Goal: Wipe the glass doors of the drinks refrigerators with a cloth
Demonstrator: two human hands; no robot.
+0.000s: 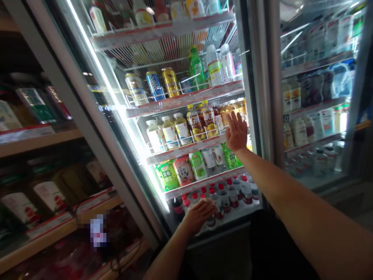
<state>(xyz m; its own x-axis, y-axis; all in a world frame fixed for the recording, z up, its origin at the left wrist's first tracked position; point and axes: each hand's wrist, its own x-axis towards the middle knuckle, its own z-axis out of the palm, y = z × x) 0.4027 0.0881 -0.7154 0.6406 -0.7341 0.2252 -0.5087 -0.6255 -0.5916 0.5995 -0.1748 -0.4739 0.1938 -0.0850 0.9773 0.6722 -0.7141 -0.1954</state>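
Observation:
My right hand (pixel 236 132) is open, fingers stretched flat against the glass door (pixel 250 97) of a lit drinks fridge, level with the shelf of yellow and brown bottles (pixel 201 122). My left hand (pixel 199 214) lies palm down, fingers apart, low on the same glass in front of the bottom row of red-capped bottles (pixel 233 190). Neither hand holds anything.
Upper fridge shelves carry cans (pixel 154 85) and a green bottle (pixel 196 68); green and red pouches (pixel 175 173) sit lower. A second fridge door (pixel 314 97) stands to the right. Dim wooden store shelves (pixel 40 140) with packaged goods run along the left.

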